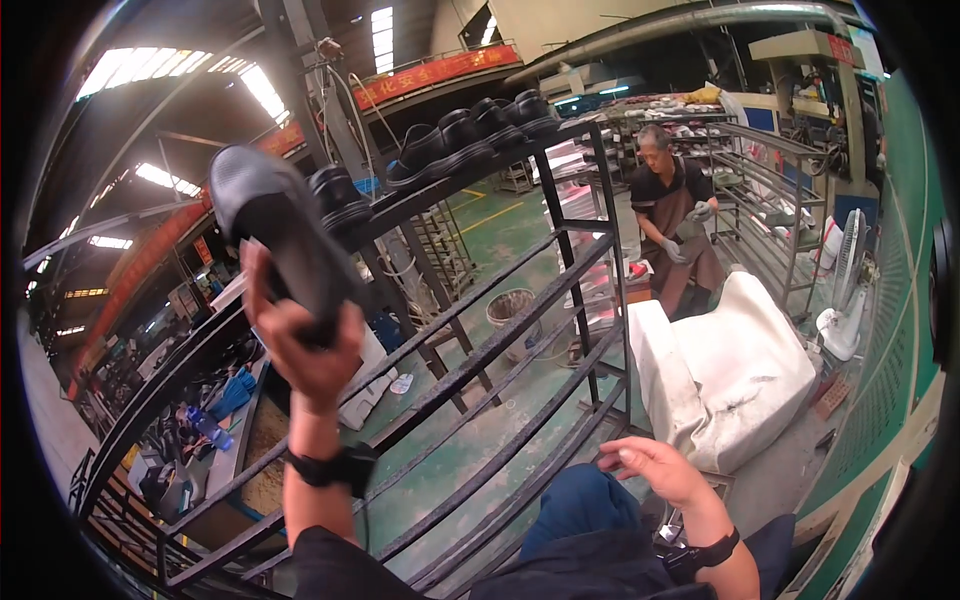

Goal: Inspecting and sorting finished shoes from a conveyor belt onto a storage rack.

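My left hand [318, 350] is raised on the left, its fingers wrapped round a black shoe [285, 235] held toe up. The shoe is a little blurred. It hangs in the air beside the top of a black metal rack [606, 205], overlapping the left part of the row there. On that top stand several black shoes [455, 138]. Low on the right, my right hand [660, 467] is empty above my knee, fingers slightly bent and thumb apart. A dark band circles each wrist.
Beyond the rack, a person [668, 190] in grey gloves and an apron sits behind a large white-covered bulky object [745, 365]. A bucket [512, 312] stands on the green floor. At right are a fan [843, 310] and a green wall. Left lies a cluttered bench with a blue bottle [208, 428].
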Demonstrator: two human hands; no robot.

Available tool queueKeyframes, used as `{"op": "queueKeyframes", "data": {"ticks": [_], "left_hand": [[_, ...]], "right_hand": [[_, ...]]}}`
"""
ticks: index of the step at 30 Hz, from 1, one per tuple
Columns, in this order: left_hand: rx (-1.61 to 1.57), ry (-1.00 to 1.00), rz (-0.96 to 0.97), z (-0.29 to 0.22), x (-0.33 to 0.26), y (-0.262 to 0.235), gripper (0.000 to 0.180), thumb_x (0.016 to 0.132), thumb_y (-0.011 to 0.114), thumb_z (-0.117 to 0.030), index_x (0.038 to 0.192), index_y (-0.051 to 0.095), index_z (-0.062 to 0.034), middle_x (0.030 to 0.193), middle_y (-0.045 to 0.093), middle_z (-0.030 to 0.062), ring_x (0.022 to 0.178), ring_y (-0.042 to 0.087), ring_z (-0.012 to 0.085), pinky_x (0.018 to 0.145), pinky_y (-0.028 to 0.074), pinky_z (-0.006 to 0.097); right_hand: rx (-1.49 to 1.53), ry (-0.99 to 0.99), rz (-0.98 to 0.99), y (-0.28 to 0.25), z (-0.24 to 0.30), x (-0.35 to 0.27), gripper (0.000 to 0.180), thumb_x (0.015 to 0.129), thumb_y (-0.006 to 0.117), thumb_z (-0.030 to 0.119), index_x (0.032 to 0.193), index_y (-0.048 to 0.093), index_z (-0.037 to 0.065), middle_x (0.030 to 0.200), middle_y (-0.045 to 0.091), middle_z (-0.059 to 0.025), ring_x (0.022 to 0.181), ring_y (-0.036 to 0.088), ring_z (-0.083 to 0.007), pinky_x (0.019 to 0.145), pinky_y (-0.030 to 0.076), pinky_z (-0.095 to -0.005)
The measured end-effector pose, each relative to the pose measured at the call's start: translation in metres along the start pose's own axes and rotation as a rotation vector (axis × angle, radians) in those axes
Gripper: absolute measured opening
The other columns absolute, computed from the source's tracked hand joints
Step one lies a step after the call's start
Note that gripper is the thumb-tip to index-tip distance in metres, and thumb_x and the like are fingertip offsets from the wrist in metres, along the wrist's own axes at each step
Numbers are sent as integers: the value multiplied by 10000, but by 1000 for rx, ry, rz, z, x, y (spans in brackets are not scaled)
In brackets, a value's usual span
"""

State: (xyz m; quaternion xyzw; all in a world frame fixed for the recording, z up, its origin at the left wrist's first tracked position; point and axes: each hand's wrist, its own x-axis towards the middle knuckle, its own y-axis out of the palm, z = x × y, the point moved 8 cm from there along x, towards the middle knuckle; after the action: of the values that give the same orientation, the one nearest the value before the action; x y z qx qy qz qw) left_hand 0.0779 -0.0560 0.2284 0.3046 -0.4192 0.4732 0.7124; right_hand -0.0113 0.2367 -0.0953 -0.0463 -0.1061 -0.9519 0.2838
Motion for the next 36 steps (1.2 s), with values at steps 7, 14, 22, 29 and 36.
{"op": "queueKeyframes", "data": {"ticks": [7, 14, 22, 29, 36], "left_hand": [[27, -264, -12, 148, 27, -63, 406, 779, 664, -29, 1136, 471, -28, 1439, 519, 190, 1338, 487, 315, 1146, 333, 393], [300, -566, 326, 162, 13, -67, 486, 791, 623, -100, 1264, 542, -26, 1340, 572, 196, 1222, 552, 367, 1079, 401, 404], [-94, 61, 242, -50, -27, 14, 367, 859, 553, 18, 1220, 599, -25, 1155, 684, 168, 1128, 654, 369, 1146, 320, 625], [-790, 115, 784, -212, -181, 146, 302, 878, 644, -83, 1179, 670, -85, 1100, 691, 130, 1053, 655, 309, 1139, 352, 572], [-970, 28, 1340, -291, -308, 216, 287, 919, 626, -245, 1168, 696, -121, 830, 686, 138, 751, 657, 323, 673, 531, 429]], "right_hand": [[-57, 142, 132, 10, -23, 4, 374, 1032, 574, 207, 1338, 589, -7, 1174, 695, -120, 1083, 659, -179, 905, 509, -296], [-58, 210, 201, 24, -39, 10, 377, 1028, 583, 199, 1342, 584, -11, 1186, 692, -124, 1093, 656, -178, 930, 515, -313], [-478, 58, 217, -20, 46, -4, 404, 1032, 588, 267, 1343, 586, 9, 1243, 669, -91, 1151, 623, -165, 1017, 483, -324], [-795, 383, -154, -159, 121, -113, 393, 967, 630, 390, 1191, 681, 71, 987, 713, -73, 860, 688, -174, 728, 556, -344], [-547, 406, -1336, -200, 209, -535, 441, 967, 643, 434, 1242, 667, 90, 1087, 726, -83, 946, 711, -165, 751, 575, -292]]}}
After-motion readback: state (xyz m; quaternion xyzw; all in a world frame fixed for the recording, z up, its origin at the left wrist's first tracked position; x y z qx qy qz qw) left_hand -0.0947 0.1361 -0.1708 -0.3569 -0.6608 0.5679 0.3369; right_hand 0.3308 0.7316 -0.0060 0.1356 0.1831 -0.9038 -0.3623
